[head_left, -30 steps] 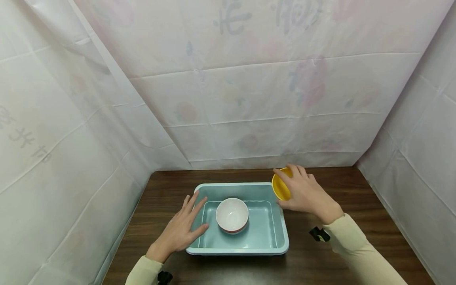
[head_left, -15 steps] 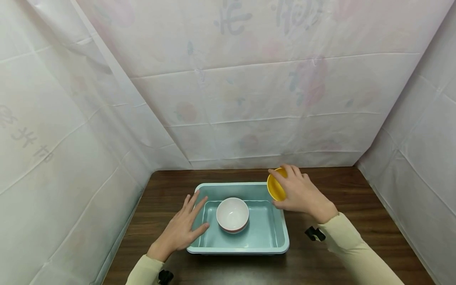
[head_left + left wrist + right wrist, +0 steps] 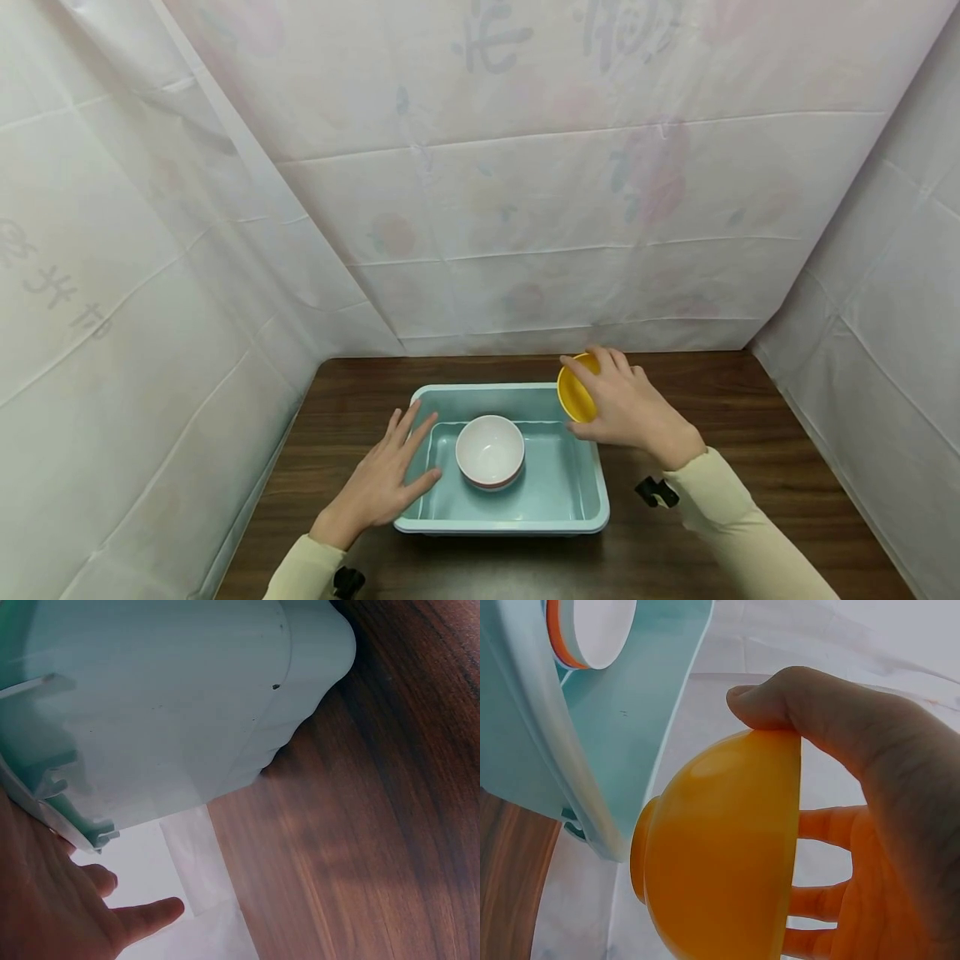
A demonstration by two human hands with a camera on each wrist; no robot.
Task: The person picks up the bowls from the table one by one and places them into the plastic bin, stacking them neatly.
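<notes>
A yellow bowl is in my right hand, tilted over the back right corner of a pale blue plastic basin. In the right wrist view the thumb presses the rim of the yellow bowl, and several fingers show past its open side. Inside the basin stands a white bowl with a reddish band on its outside; a second bowl beneath it cannot be made out. My left hand rests on the basin's left rim, fingers spread. The left wrist view shows the basin's outer wall beside that hand.
Under the basin is a dark brown wooden table. White printed sheeting hangs behind it and along both sides. A small black clip-like piece is at my right wrist, and another at the left.
My right hand has moved a little to the left with the yellow bowl, further over the basin's back right corner. The left hand and the white bowl stay in place.
</notes>
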